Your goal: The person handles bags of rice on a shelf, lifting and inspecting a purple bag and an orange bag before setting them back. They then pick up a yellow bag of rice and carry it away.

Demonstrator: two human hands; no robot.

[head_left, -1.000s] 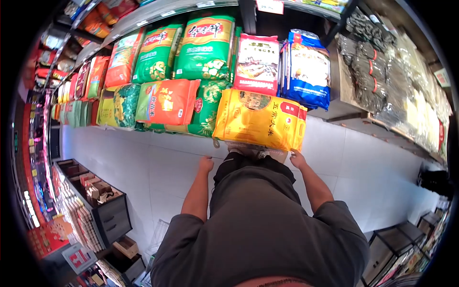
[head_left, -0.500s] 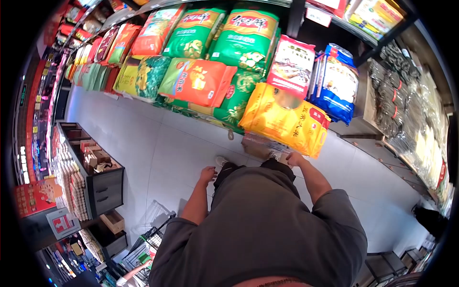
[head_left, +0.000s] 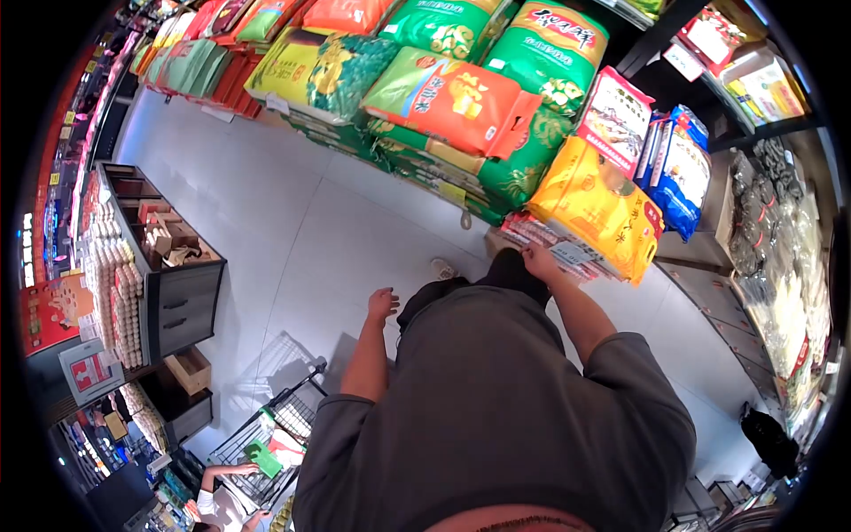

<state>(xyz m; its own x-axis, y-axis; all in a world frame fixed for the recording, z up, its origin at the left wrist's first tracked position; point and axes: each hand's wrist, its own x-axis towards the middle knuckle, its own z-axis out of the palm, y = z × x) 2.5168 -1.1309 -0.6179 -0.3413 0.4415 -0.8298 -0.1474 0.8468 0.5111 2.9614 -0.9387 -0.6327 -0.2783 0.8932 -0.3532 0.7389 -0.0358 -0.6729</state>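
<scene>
Right hand [head_left: 537, 262] was just beside the near edge of the yellow bag [head_left: 598, 208], close to a pale label [head_left: 572, 254]; its fingers were bent, but whether they pinched anything could not be told. Left hand [head_left: 383, 304] hung over the floor [head_left: 292, 208], holding nothing, fingers loosely curled and partly apart.

Yellow bag lay on its broad side, tilted in view, above red-and-white packets [head_left: 532, 230]; pink-and-white bag [head_left: 614, 124] stood behind it; blue-and-white bag [head_left: 681, 173] was to its right. Orange bag [head_left: 452, 97] lay on stacked green bags [head_left: 425, 166], left of the yellow one; yellow-green bag [head_left: 328, 75] lay farther left. Lower left: shopping cart [head_left: 297, 415]; another person's forearm [head_left: 232, 470] extended towards it.
</scene>
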